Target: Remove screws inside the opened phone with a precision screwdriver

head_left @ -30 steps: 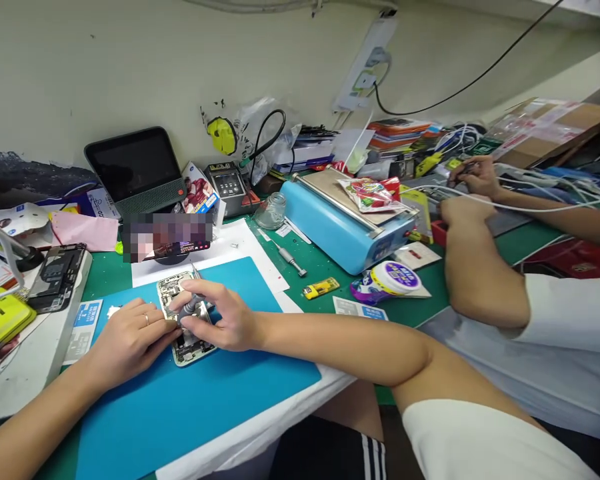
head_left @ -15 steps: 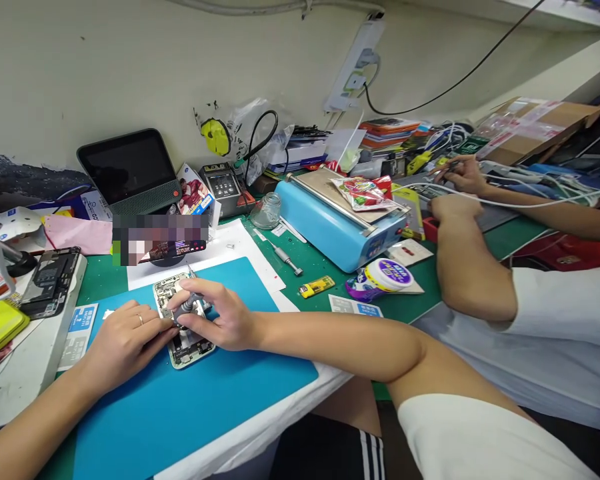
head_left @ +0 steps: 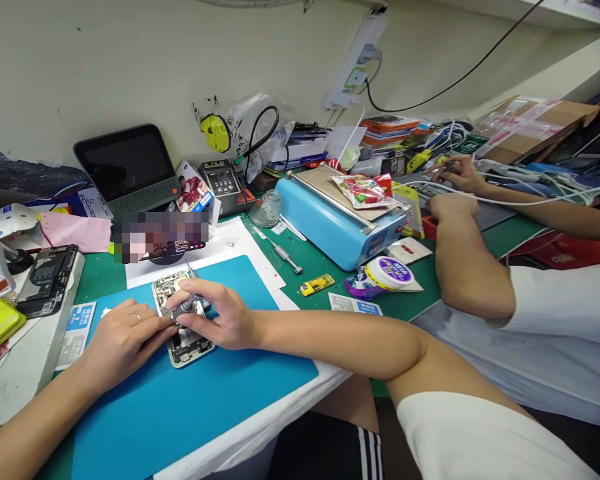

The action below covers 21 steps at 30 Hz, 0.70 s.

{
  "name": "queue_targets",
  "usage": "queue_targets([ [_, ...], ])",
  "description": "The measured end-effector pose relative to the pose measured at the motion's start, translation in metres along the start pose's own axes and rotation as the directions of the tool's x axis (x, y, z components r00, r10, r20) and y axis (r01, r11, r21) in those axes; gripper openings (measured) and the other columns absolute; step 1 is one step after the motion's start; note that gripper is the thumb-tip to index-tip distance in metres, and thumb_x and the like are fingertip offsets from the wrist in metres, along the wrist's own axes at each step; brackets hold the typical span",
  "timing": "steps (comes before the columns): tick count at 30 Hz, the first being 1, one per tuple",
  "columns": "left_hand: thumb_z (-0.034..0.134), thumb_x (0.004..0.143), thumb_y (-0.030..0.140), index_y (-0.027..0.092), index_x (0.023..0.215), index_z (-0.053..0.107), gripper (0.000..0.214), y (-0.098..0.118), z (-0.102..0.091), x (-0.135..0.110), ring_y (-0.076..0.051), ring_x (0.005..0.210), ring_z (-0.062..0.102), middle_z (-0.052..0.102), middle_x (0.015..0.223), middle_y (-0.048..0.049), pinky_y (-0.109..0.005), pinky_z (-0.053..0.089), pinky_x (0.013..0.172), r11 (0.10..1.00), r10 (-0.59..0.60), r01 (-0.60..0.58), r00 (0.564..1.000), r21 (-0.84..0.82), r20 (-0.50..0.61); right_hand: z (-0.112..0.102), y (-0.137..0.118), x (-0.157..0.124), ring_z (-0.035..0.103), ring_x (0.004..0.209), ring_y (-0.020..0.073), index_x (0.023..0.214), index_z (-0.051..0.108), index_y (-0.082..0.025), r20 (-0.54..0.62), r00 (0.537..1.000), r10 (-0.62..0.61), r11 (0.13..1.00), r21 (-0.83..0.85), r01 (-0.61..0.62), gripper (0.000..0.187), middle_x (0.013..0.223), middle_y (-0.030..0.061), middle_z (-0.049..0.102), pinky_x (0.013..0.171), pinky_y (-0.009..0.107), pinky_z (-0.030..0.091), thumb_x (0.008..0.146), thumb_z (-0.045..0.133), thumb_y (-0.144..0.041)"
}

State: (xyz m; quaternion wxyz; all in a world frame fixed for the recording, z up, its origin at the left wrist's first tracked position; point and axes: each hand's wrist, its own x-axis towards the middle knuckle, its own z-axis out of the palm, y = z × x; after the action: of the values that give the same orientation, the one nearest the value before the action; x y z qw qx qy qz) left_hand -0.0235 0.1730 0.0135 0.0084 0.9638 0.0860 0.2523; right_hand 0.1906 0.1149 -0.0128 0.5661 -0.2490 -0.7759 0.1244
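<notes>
An opened phone (head_left: 184, 355), its inner boards showing, lies on the blue mat (head_left: 220, 413). My right hand (head_left: 225, 317) is closed around a grey screwdriver (head_left: 185, 307) held over the middle of the phone. Thin metal tips, perhaps of tweezers (head_left: 192, 269), stick out beyond those fingers; their other end is hidden. My left hand (head_left: 130, 333), with a ring on one finger, rests at the phone's left edge. Its fingertips are pressed together close to the screwdriver, and whatever they pinch is hidden.
Behind the mat stands a phone (head_left: 180, 247) with a lit screen, partly pixelated. Rightward lie another screwdriver (head_left: 285, 259), a yellow lighter (head_left: 317, 285), a purple-lidded tub (head_left: 387, 275) and a blue machine (head_left: 325, 223). A co-worker's arms (head_left: 463, 247) reach in at the right. Another opened phone (head_left: 47, 280) lies left.
The camera view has shifted very slightly. Both hands, the screwdriver and the opened phone keep the same places relative to each other.
</notes>
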Motion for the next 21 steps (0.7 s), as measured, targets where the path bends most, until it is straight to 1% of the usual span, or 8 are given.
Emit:
queue_targets([
  [7,0.058,0.100,0.022,0.021,0.095,0.060,0.006,-0.001,0.001,-0.001,-0.012,0.061,0.057,0.060,0.068,0.0051,-0.030,0.034,0.060,1.000,0.009,-0.009,1.000,-0.001,-0.004,0.000,-0.001,0.001,0.068,0.105,0.0120,0.144,0.028,-0.022,-0.014,1.000,0.013,1.000,0.010,-0.013,0.048,0.109,0.0065,0.069,0.098,0.031,0.057,0.101,0.052,-0.023],
  [11,0.057,0.100,0.025,0.022,0.095,0.061,0.007,-0.001,0.001,0.001,-0.011,0.060,0.058,0.061,0.068,0.0058,-0.030,0.036,0.060,1.000,0.002,-0.002,1.000,0.002,-0.012,-0.001,-0.001,0.000,0.068,0.108,0.0125,0.146,0.024,-0.023,0.005,1.000,-0.002,1.000,0.003,0.002,0.051,0.114,0.0081,0.068,0.099,0.031,0.056,0.102,0.049,-0.024],
  [13,0.058,0.100,0.025,0.021,0.099,0.063,0.007,0.001,0.001,0.001,-0.012,0.061,0.059,0.064,0.070,0.0045,-0.030,0.037,0.061,1.000,-0.010,0.010,1.000,0.010,0.009,-0.003,-0.003,-0.001,0.069,0.106,0.0129,0.146,0.026,-0.023,-0.011,1.000,-0.001,1.000,0.030,0.002,0.053,0.114,0.0079,0.069,0.098,0.032,0.057,0.101,0.052,-0.021],
  [15,0.057,0.101,0.028,0.021,0.099,0.066,0.012,0.004,0.000,0.002,-0.012,0.061,0.061,0.066,0.070,0.0033,-0.030,0.036,0.060,1.000,-0.017,0.017,1.000,0.009,0.004,-0.004,-0.007,-0.002,0.070,0.101,0.0130,0.145,0.032,-0.024,-0.049,0.998,0.031,0.998,0.053,-0.028,0.053,0.109,0.0054,0.070,0.096,0.033,0.058,0.098,0.057,-0.018],
  [17,0.056,0.102,0.030,0.019,0.098,0.067,0.016,0.008,0.000,0.002,-0.012,0.062,0.062,0.069,0.072,0.0013,-0.030,0.036,0.061,1.000,-0.023,0.023,1.000,-0.009,0.014,-0.006,-0.010,-0.004,0.071,0.100,0.0140,0.143,0.036,-0.025,-0.068,0.996,0.059,0.996,0.070,-0.054,0.054,0.109,0.0047,0.071,0.096,0.036,0.059,0.096,0.061,-0.017],
  [19,0.058,0.101,0.032,0.017,0.097,0.069,0.019,0.010,0.002,0.002,-0.012,0.062,0.063,0.069,0.071,-0.0002,-0.030,0.034,0.060,1.000,-0.020,0.020,1.000,-0.015,0.011,-0.006,-0.011,-0.006,0.072,0.101,0.0145,0.144,0.036,-0.027,-0.064,0.993,0.094,0.989,0.124,-0.086,0.057,0.108,0.0038,0.070,0.091,0.034,0.062,0.094,0.060,-0.012],
  [21,0.060,0.099,0.032,0.017,0.097,0.069,0.018,0.011,0.005,0.002,-0.012,0.065,0.064,0.071,0.073,-0.0010,-0.030,0.034,0.060,0.999,-0.026,0.026,1.000,-0.025,0.003,-0.006,-0.012,-0.007,0.072,0.100,0.0146,0.146,0.036,-0.031,-0.091,0.991,0.103,0.986,0.139,-0.090,0.063,0.107,0.0024,0.069,0.090,0.034,0.064,0.093,0.061,-0.009],
])
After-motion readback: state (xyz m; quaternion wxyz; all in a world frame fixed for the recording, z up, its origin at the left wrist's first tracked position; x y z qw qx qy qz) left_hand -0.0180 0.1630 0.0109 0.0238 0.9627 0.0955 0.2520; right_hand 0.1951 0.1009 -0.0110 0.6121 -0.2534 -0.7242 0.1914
